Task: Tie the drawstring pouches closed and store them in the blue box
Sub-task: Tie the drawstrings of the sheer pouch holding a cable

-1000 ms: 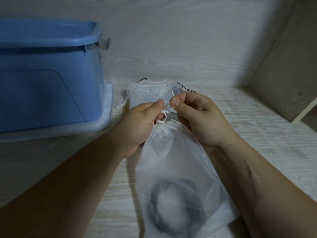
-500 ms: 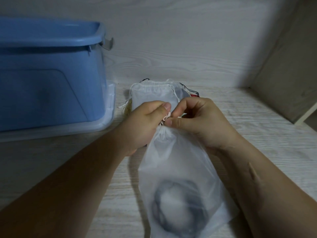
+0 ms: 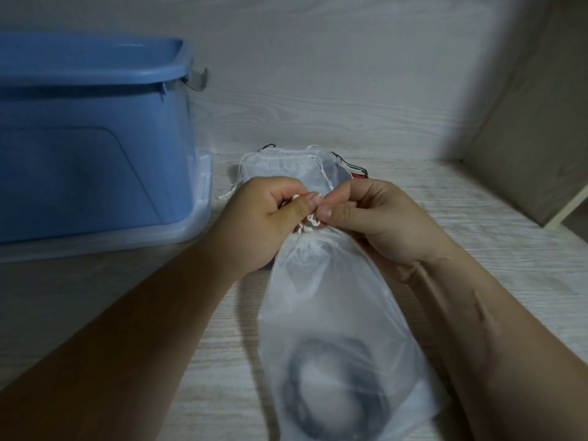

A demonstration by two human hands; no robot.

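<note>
Because its bottom end is lying nearest the camera, the white pouch (image 3: pixel 334 307) is being stretched lengthwise along the worktop (image 3: pixel 477 249). Its gathered neck is thereby being left out between the two hands, where a knot can be worked. A dark coiled thing (image 3: pixel 334 389) is being carried inside it. Through the cloudy fabric it cannot be told what it is, and the pouch's near end is being cut off by the bottom edge of the view.

At the neck the white cord (image 3: pixel 308 225) is being pinched from both sides. The grip of the left hand (image 3: pixel 264 221) is being closed on it between thumb and curled forefinger, and the grip of the right hand (image 3: pixel 378 224) is being closed likewise on another strand, thumb tips almost touching. By judgement a knot is being formed, though whether it is drawn tight is being hidden by the fingers.

Just behind the hands a second white pouch (image 3: pixel 286 167) is lying flat, its lower part being covered by them. Something red and black (image 3: pixel 359 174) is peeping out at its right, too little to be named. Farther left the blue box (image 3: pixel 95 154) is standing on a clear plastic base (image 3: pixel 194 227), open-topped and near the pouches, and its inside is not being shown.
</note>
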